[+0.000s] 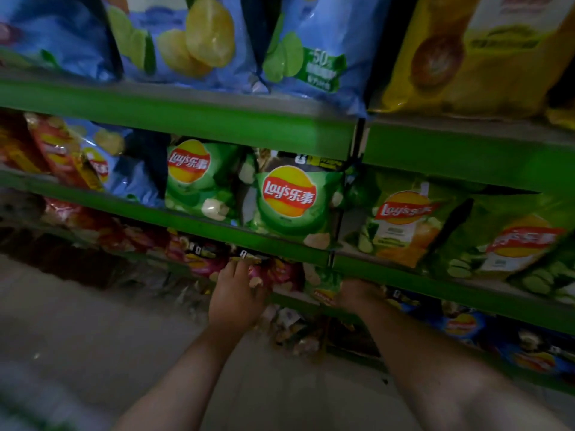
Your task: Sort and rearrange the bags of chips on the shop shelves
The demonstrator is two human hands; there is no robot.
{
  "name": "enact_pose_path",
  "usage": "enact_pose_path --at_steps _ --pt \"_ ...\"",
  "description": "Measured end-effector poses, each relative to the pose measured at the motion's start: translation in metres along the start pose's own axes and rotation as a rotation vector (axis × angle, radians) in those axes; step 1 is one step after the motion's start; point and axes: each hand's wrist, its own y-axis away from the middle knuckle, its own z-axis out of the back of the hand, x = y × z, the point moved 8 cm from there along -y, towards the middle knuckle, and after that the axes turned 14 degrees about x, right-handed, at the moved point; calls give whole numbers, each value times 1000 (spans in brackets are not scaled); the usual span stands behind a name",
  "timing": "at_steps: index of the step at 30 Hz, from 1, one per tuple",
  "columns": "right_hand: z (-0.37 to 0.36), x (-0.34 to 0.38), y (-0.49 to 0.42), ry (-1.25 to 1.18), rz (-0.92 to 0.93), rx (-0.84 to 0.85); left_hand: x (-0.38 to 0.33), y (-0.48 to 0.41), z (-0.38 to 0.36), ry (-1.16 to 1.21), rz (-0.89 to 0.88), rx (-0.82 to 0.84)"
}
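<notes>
Below the centre green bag (289,200), our left hand (236,293) pinches a pink bag (261,270); right hand (354,293), grip we cannot tell. Bags there jumbled, sorting mostly ahead

Shop, green shelves (174,115), chip bags (289,200)

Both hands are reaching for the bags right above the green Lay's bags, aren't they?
Not quite: both hands are reaching for the bags right below the green Lay's bags, not above them. The head view shows the left hand at the pink bags and the right hand beside it, both under that green row.
</notes>
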Motion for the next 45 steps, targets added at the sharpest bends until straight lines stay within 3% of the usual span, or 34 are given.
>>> enact_pose_path --at_steps 4,7,9,12,15,18,23,27,30,34,36,39,40,42,45 --pt "-10 -13 -11 -20 -127 -157 31 4 -9 55 52 14" --pt "-24 -5 -7 215 -165 -95 48 4 -29 91 138 125" --pt "-34 -2 -1 226 -154 -70 53 5 -50 72 147 236" --pt "-43 3 8 272 -76 -93 45 13 -75 50 94 441" --pt "-45 3 21 288 -18 -121 28 19 -95 40 -71 540" --pt "-42 -2 35 218 15 -85 25 26 -108 35 -2 674" --pt "-39 2 54 66 175 87 14 30 -120 130 -17 729" --pt "-20 24 72 -93 364 193 25 39 -113 180 64 694" --pt "6 55 87 -165 455 228 26 44 -105 598 -39 654" --pt "33 88 85 -128 491 159 44 51 -81 967 4 559" --pt "60 100 90 -206 463 -30 57 51 -63 1067 34 456" --pt "114 86 122 -606 310 -654 87 51 -34 1133 115 260" --pt "123 77 129 -763 246 -788 97 52 -25 1135 143 209" --pt "131 69 120 -988 179 -817 115 52 -12 1148 188 138" --pt "139 80 99 -1094 255 -665 131 52 5 1133 185 85"
